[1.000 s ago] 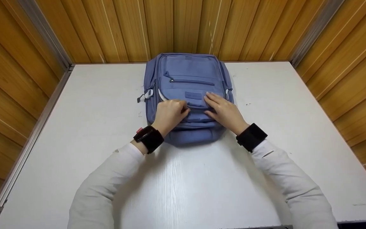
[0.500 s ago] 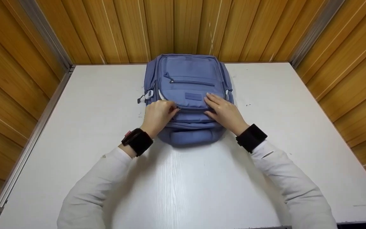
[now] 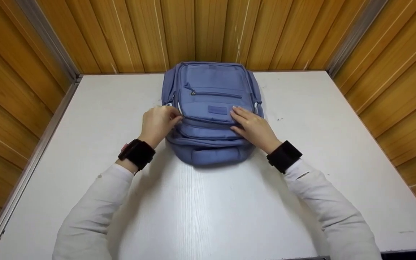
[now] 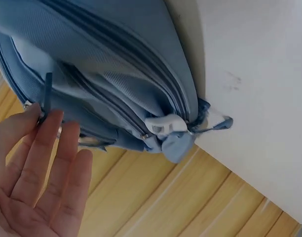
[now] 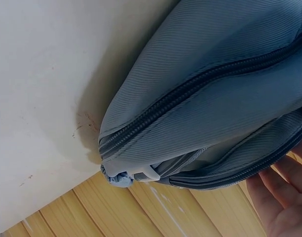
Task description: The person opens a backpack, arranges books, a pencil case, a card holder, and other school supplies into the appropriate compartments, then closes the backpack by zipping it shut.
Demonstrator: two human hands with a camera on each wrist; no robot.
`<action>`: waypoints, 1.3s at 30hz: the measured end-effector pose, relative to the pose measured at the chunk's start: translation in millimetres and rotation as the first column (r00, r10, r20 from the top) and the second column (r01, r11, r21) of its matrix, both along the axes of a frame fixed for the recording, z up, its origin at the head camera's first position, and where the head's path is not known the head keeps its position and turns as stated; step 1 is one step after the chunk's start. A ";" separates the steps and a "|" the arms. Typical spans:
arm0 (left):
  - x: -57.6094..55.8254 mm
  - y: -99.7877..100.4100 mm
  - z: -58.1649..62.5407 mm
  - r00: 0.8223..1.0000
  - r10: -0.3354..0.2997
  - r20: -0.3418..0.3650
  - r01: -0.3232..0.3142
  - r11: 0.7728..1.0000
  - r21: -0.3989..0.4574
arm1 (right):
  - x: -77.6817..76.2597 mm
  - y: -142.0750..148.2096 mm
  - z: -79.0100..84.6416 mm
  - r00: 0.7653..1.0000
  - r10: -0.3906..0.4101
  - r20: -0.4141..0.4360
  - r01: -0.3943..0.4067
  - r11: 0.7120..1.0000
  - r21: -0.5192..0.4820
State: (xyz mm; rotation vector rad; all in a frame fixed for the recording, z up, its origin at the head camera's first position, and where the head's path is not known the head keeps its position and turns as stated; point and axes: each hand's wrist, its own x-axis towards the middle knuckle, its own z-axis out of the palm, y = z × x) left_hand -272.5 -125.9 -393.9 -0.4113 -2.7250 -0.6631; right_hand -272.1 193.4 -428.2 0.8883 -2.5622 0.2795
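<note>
A blue backpack (image 3: 213, 79) lies front side up on the white table, against the back wall. At the left end of its curved front-pocket zipper, my left hand (image 3: 157, 122) pinches the zipper pull (image 4: 47, 91) between thumb and index finger; the other fingers stay loose. White lining (image 3: 180, 107) shows in a gap beside that hand. My right hand (image 3: 253, 128) holds the pocket's edge on the right, fingers over the front panel near the label patch (image 3: 217, 109) and thumb below the zipper line. In the right wrist view its fingers (image 5: 277, 190) reach behind that edge.
A second zipper (image 3: 217, 95) crosses the upper panel, with its own cord pull. White side buckles (image 4: 166, 125) sit at the bag's sides. The white table (image 3: 208, 216) spreads around the bag, and wood-patterned walls (image 3: 208, 32) enclose three sides.
My left hand has slid leftward along the front-pocket zipper with the pull, from the middle to the left corner. The right hand stays in place on the bag.
</note>
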 end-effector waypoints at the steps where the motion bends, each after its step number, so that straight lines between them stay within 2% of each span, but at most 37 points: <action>1: -1.8 -2.1 0.6 1.000 0.005 0.007 -0.005 1.000 0.004 | 0.2 0.0 0.1 1.000 -0.001 0.002 0.001 1.000 0.002; 7: -16.2 -10.8 2.5 0.998 0.044 0.047 -0.045 0.999 0.019 | 0.3 0.0 0.8 1.000 -0.003 0.003 0.003 1.000 0.009; 14: -39.2 -13.9 5.7 0.991 0.072 0.112 -0.078 0.996 0.049 | -0.2 -0.7 1.0 1.000 0.004 -0.010 -0.003 1.000 0.022; 20: -60.1 -10.9 9.1 0.984 0.120 0.129 -0.129 0.989 0.067 | -1.1 -0.2 1.9 1.000 0.008 -0.011 -0.008 1.000 0.023; 27: -83.7 -2.7 7.4 0.966 0.198 0.163 -0.217 0.970 0.106 | -0.8 0.7 0.7 1.000 0.011 -0.014 -0.011 0.999 0.040; 34: -98.5 8.0 4.2 0.948 0.272 0.164 -0.293 0.948 0.124 | -0.6 1.7 1.9 1.000 0.010 -0.017 -0.010 0.999 0.043; 39: -106.6 14.6 0.7 0.938 0.321 0.133 -0.336 0.935 0.114 | -1.2 2.3 2.0 0.999 0.031 -0.026 -0.030 0.999 0.044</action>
